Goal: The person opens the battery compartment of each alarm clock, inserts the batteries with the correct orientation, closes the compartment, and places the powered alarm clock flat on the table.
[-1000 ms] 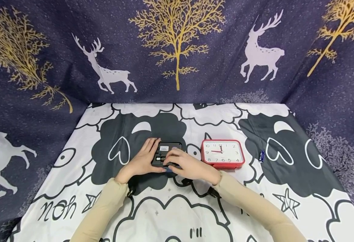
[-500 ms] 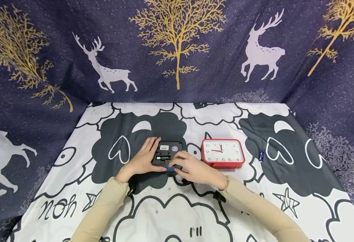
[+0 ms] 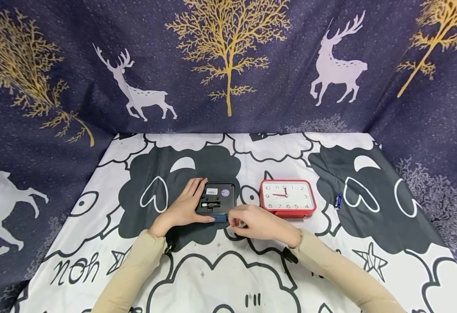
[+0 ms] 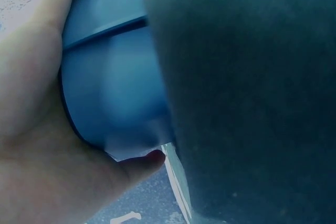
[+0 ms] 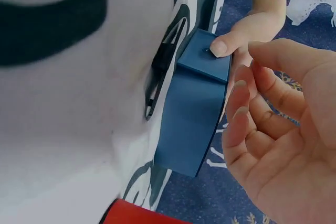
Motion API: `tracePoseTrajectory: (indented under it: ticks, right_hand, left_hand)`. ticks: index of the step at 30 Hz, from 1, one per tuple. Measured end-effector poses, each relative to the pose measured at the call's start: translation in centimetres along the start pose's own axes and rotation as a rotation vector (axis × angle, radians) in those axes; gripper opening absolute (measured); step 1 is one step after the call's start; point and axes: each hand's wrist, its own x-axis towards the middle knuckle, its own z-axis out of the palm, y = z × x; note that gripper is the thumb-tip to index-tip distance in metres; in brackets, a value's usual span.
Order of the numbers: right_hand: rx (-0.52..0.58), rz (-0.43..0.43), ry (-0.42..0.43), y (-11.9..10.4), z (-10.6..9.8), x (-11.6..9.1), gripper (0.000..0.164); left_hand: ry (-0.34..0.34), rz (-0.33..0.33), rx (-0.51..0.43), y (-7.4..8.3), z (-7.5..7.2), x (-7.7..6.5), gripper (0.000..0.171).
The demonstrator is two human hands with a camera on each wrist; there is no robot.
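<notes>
A clock (image 3: 220,191) with a black back and blue casing lies face down on the cloth, its back facing up. In its uncovered slot sits a dark battery (image 3: 210,204). My left hand (image 3: 182,208) grips the clock's left side, fingers along the far edge and thumb on the near blue side. The left wrist view shows that grip on the blue casing (image 4: 115,82). Just off the clock's near right corner is my right hand (image 3: 253,221). Its fingers (image 5: 239,98) are loosely curled, and nothing shows between them in the right wrist view.
To the right stands a red clock (image 3: 288,198) with a white dial, close to my right hand. Farther right lies a blue battery (image 3: 338,202) on the patterned cloth (image 3: 197,278). A dark curtain (image 3: 267,117) hangs behind the table.
My right hand has drawn back from the battery slot, toward the right and nearer me, which uncovers the battery and a round purple sticker. The left hand and clock stay put.
</notes>
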Motion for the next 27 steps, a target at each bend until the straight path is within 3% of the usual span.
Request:
tracePoseTrajectory:
  ticks: [7,14,27]
  right_hand:
    - [-0.030,0.014,-0.042,0.41,0.14,-0.56,0.012]
    - [-0.004,0.051,-0.091,0.79,0.39,-0.95,0.025]
    - [-0.044,0.096,-0.184,0.89,1.00,-0.85,0.016]
  left_hand:
    - [-0.024,-0.023,-0.008,-0.08,-0.01,-0.02,0.118]
    - [-0.013,-0.008,0.000,-0.21,0.02,0.02,0.116]
    - [-0.021,-0.021,-0.011,-0.23,0.06,0.03,0.118]
